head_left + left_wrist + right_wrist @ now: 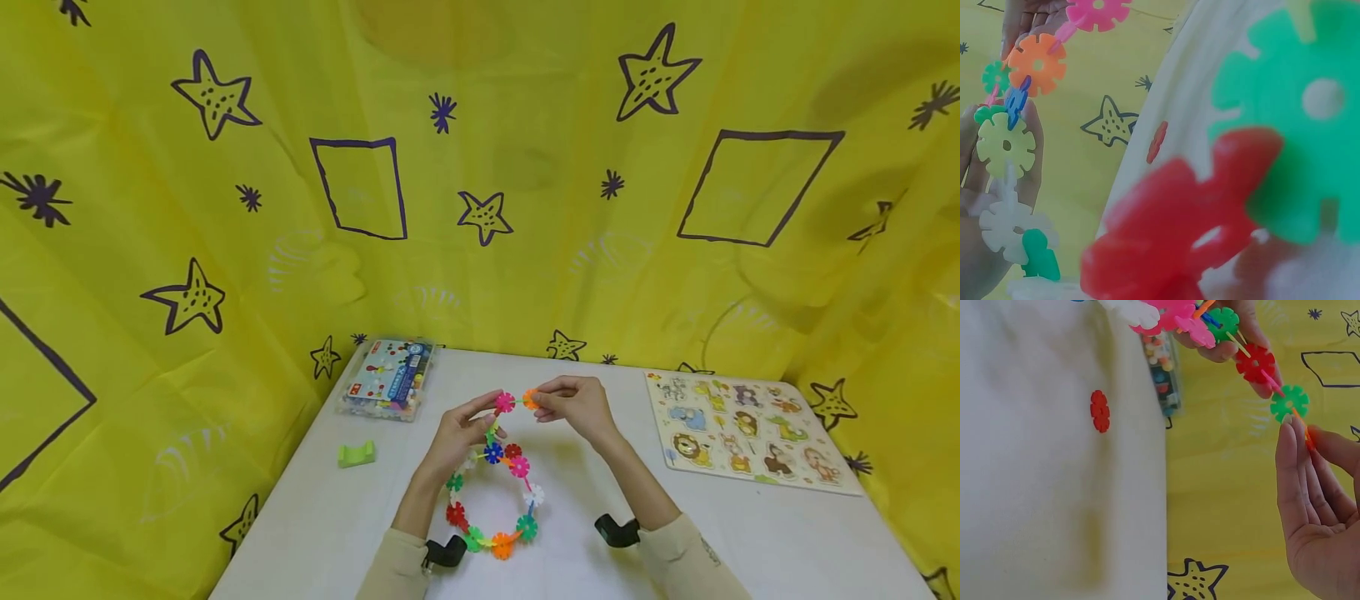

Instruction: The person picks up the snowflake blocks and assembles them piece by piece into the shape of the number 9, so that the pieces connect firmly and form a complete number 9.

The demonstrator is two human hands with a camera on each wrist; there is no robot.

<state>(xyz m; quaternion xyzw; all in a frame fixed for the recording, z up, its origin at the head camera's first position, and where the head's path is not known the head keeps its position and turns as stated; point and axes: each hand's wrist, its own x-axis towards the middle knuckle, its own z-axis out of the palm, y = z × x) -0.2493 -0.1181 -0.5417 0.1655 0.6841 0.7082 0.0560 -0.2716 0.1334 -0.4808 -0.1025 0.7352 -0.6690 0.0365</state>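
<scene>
A chain of colourful plastic snowflake discs (502, 546) hangs in a loop below my left hand (452, 439). The left hand holds its upper end, fingers around the pieces near a pink disc (506, 402). With thumb and fingertips, my right hand (581, 406) pinches an orange disc (530, 399), seen nearly edge-on in the right wrist view. A green disc (1289, 404) is joined to the orange one there, with a red disc (1255, 364) further along. In the left wrist view, a pale yellow disc (1005, 145) lies before the left palm, and a large green disc (1260, 131) fills the foreground.
One loose red disc (1100, 411) lies on the white table (300, 533). A clear box of pieces (386, 379) stands at the back left, a light green block (356, 454) before it. An animal puzzle board (750, 429) lies on the right. Yellow cloth (525, 275) hangs behind.
</scene>
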